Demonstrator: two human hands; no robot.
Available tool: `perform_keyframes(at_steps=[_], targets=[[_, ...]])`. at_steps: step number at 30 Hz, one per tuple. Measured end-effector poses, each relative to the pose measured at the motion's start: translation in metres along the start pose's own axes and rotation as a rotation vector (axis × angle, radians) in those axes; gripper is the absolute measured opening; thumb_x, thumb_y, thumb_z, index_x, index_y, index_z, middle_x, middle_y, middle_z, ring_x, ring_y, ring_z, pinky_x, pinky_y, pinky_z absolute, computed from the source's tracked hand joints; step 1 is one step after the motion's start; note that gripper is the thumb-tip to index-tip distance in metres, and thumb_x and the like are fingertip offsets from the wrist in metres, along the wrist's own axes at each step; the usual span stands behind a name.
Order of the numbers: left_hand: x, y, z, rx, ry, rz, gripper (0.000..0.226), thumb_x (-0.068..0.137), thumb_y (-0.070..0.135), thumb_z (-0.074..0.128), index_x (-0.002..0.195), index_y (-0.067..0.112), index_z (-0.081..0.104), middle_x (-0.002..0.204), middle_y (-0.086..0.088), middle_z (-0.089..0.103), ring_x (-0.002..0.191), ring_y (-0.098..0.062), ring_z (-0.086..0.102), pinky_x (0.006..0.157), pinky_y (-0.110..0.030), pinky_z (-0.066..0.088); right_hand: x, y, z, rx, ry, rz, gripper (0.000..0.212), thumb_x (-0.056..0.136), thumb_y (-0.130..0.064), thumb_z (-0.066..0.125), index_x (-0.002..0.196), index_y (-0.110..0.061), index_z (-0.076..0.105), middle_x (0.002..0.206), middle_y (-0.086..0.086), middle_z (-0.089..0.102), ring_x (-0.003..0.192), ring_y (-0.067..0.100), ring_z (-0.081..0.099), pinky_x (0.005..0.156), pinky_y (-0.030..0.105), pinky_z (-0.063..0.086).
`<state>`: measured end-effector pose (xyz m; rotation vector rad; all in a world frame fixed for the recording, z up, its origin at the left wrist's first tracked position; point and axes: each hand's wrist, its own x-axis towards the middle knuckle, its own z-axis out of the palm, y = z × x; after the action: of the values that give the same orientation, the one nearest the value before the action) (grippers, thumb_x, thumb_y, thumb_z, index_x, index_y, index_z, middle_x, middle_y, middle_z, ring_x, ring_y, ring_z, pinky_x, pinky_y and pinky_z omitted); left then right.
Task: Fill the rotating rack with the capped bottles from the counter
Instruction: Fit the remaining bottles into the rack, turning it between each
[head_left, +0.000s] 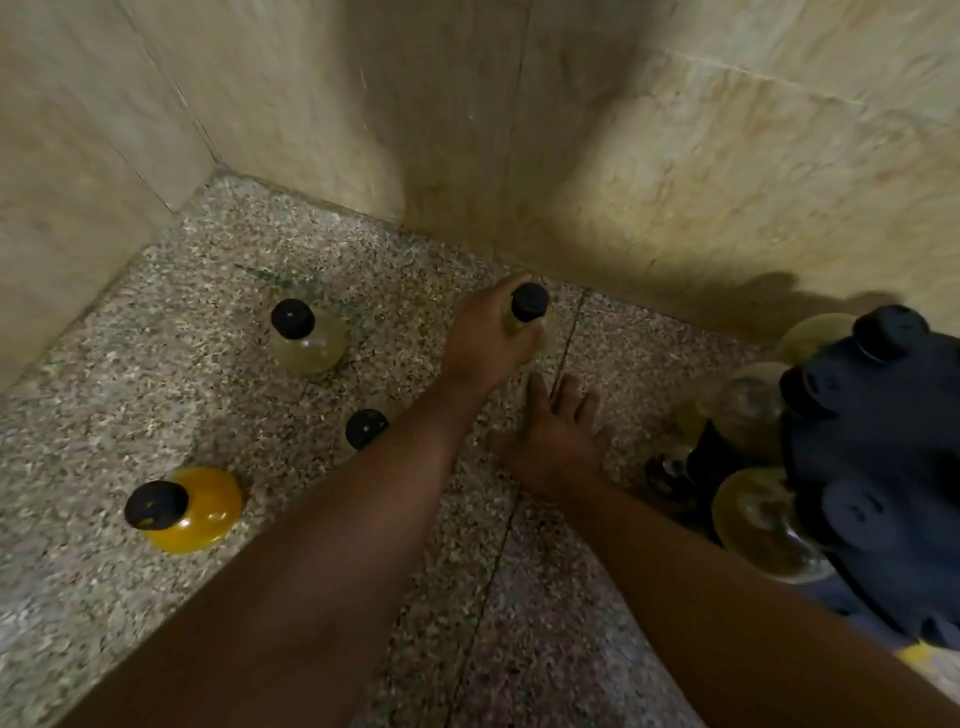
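— Well, the left hand is out near the back edge of the counter, fingers curled round the neck of the gripped bottle, just under its black cap.

— Where does that one sit?

— Close to the tiled wall, beside the seam in the counter. The hand covers the base, so I can't tell whether it touches the stone.

— And the other hand?

— The right hand lies palm down on the counter, fingers spread, holding nothing, just in front of the gripped bottle.

— What else stands on the counter?

— Three capped ones off to the left. A pale bottle stands towards the back left corner, and an orange bottle stands nearer the left edge. Between them is a third bottle: only its black cap shows, tight against the left forearm.

— And the rack?

— The dark blue rack is at the right edge of the counter, well apart from those three. Several racked bottles with pale contents sit in it, and two black caps poke up through its top.
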<state>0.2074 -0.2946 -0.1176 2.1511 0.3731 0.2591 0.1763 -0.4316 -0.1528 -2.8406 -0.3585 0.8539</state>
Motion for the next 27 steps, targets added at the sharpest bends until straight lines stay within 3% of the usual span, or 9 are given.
perform_keyframes(at_steps=[2,6,12,16,19,21,27], targets=[[0.003,-0.002,0.001,0.005,-0.011,-0.005,0.056,0.089,0.035,0.074,0.14,0.021,0.056,0.138,-0.003,0.06,0.128,-0.022,0.054,0.107,-0.044,0.045,0.002,-0.001,0.001,-0.002,0.0,0.007,0.105,0.083,-0.084,0.041,0.158,-0.035,-0.014,0.166,0.009,-0.026,0.15,0.042,-0.023,0.114,0.072,-0.003],[0.003,0.002,-0.002,0.001,0.027,-0.007,0.054,0.087,0.034,0.076,0.136,0.02,0.059,0.135,-0.002,0.062,0.126,-0.021,0.056,0.105,-0.04,0.047,0.0,-0.002,0.0,0.011,0.002,0.006,0.106,0.083,-0.083,0.043,0.159,-0.035,-0.012,0.166,0.009,-0.025,0.15,0.041,-0.023,0.115,0.07,-0.005],[-0.015,0.022,-0.011,0.025,0.071,-0.003,0.055,0.086,0.038,0.077,0.135,0.02,0.06,0.131,-0.002,0.065,0.122,-0.019,0.059,0.101,-0.032,0.048,-0.018,-0.002,-0.014,0.073,0.052,-0.028,0.09,0.092,-0.066,0.047,0.161,-0.03,0.001,0.169,0.011,-0.008,0.154,0.039,-0.007,0.118,0.064,0.012],[-0.033,0.044,-0.019,0.048,0.096,0.029,0.057,0.085,0.04,0.077,0.135,0.018,0.061,0.128,-0.004,0.067,0.12,-0.019,0.06,0.102,-0.035,0.05,-0.04,0.006,-0.018,0.15,0.095,-0.063,0.085,0.09,-0.064,0.05,0.159,-0.029,0.014,0.165,0.012,0.018,0.151,0.037,0.018,0.113,0.059,0.033],[-0.052,0.064,-0.026,0.077,0.142,0.033,0.059,0.084,0.038,0.079,0.135,0.016,0.061,0.128,-0.008,0.066,0.12,-0.022,0.06,0.099,-0.028,0.047,-0.061,0.011,-0.025,0.187,0.13,-0.1,0.082,0.088,-0.06,0.054,0.156,-0.026,0.024,0.156,0.013,0.036,0.138,0.036,0.042,0.104,0.051,0.047],[-0.072,0.076,-0.028,0.087,0.177,0.042,0.061,0.082,0.042,0.08,0.135,0.018,0.061,0.128,-0.005,0.066,0.121,-0.02,0.06,0.102,-0.032,0.05,-0.082,0.016,-0.031,0.212,0.163,-0.151,0.075,0.09,-0.056,0.054,0.152,-0.023,0.032,0.145,0.014,0.046,0.124,0.035,0.053,0.096,0.046,0.052],[-0.137,0.105,-0.029,0.105,0.233,0.025,0.063,0.082,0.047,0.078,0.137,0.024,0.059,0.132,-0.002,0.063,0.123,-0.017,0.054,0.105,-0.033,0.045,-0.151,0.039,-0.041,0.288,0.255,-0.249,0.055,0.094,-0.046,0.054,0.141,-0.018,0.049,0.131,0.009,0.061,0.114,0.03,0.061,0.086,0.037,0.053]])
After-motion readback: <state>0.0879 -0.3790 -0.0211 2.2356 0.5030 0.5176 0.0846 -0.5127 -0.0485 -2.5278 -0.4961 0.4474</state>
